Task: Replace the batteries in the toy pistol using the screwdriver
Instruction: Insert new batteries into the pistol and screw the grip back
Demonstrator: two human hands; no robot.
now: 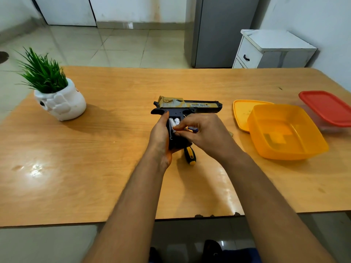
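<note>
The light wooden counter (114,149) carries the black-and-gold plastic toy pistol (187,107) at its middle, lying on its side. Right of the pistol sit an open orange plastic tub (286,133) and a red-lidded box (326,107). The yellow-and-black screwdriver (190,155) lies just below the pistol's handle, so the cover seems already off. The left hand (161,133) grips the handle. The right hand (203,130) pinches a white battery (172,124) at the open compartment; fitting batteries and closing up remain.
</note>
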